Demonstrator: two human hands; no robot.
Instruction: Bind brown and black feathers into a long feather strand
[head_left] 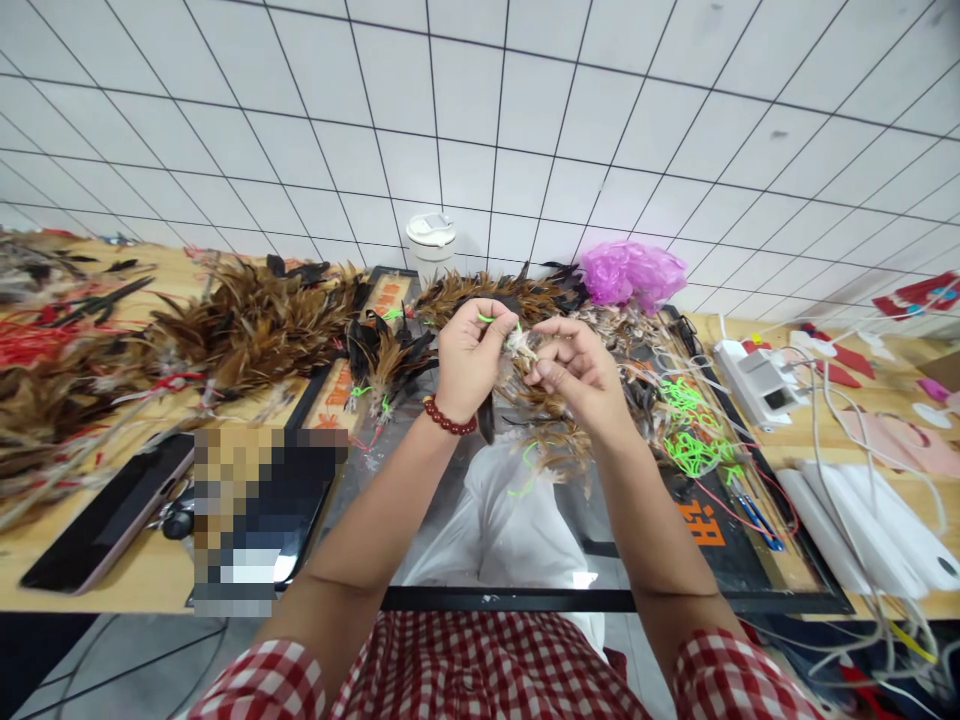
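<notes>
Two checked sleeves (pixel 255 685) are cut off by the lower edge. Beyond them, white cloth (pixel 517 510) is seen through the glass of the tabletop (pixel 517 600), and a dark device (pixel 311 500) at the left is partly masked by pixel blocks. Above the middle of the glass, a small feather bundle (pixel 519 343) is held between both hands. A green string (pixel 487 319) at its upper end is pinched by the closed thumb and forefinger of the left hand (pixel 466 362); its lower right side is gripped by the fingers of the right hand (pixel 583 378). The pale end is turned up and leftward, and the long axis appears slanted down to the right. The other end is hidden by the right fingers and hard to separate from brown feathers (pixel 559 450) below. Whether the dark feather (pixel 487 418) pointing down belongs to it cannot be told. Farther off, a feather row (pixel 495 292) is partly covered by the left hand, and a lidded container (pixel 431 240) is half hidden behind.
</notes>
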